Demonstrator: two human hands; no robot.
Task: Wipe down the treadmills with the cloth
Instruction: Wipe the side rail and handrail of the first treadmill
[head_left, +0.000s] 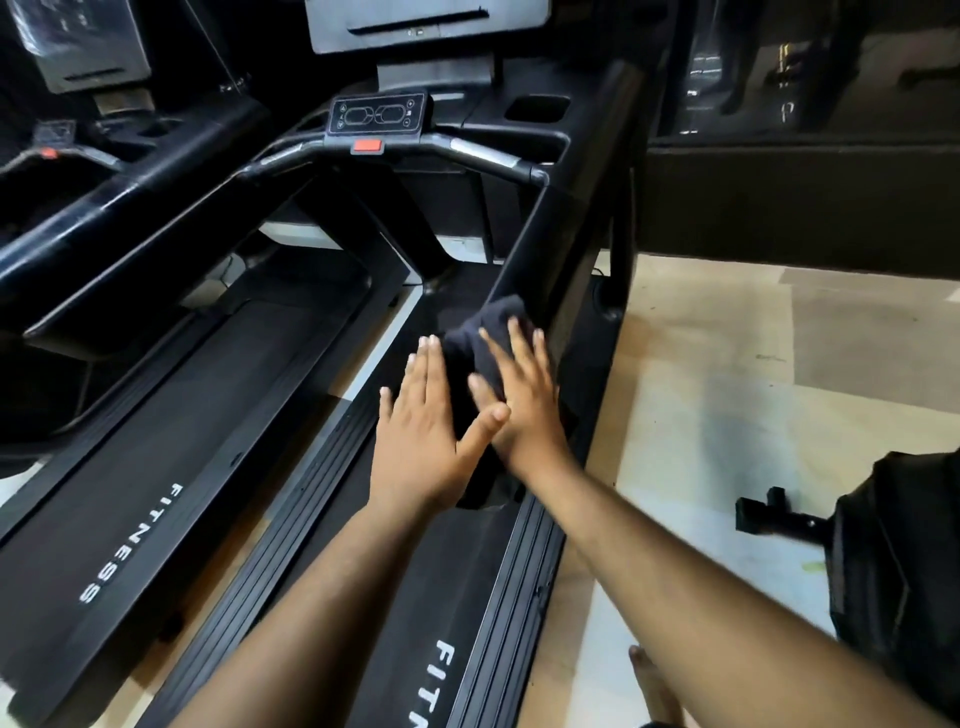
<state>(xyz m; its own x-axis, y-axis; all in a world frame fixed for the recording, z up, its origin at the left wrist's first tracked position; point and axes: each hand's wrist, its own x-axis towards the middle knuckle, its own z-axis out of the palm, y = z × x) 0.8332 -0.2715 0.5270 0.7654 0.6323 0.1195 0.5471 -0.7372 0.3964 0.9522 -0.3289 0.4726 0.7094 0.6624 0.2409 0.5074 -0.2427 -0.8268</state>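
- Closest to me are two bare forearms, reaching forward from the bottom edge over the near treadmill (457, 561), whose belt reads "FIT…" in white.
- The right hand (519, 400) lies flat on the dark cloth (478, 343), fingers straight and slightly fanned, pressing it against the lower end of the sloping right handrail (576, 208).
- The left hand (421, 441) lies just beside it, fingers straight and close together, its thumb stretched across to the right hand; its fingertips touch the cloth's left edge.
- The cloth is bunched under and beyond the right fingers, above the belt's right side.
- Farther up sit the console (378, 117) and a red stop button (367, 146).
- To the left runs a second treadmill (119, 519) marked "FITNESS".
- On the right, pale floor (727, 389) and a black bag (904, 571).
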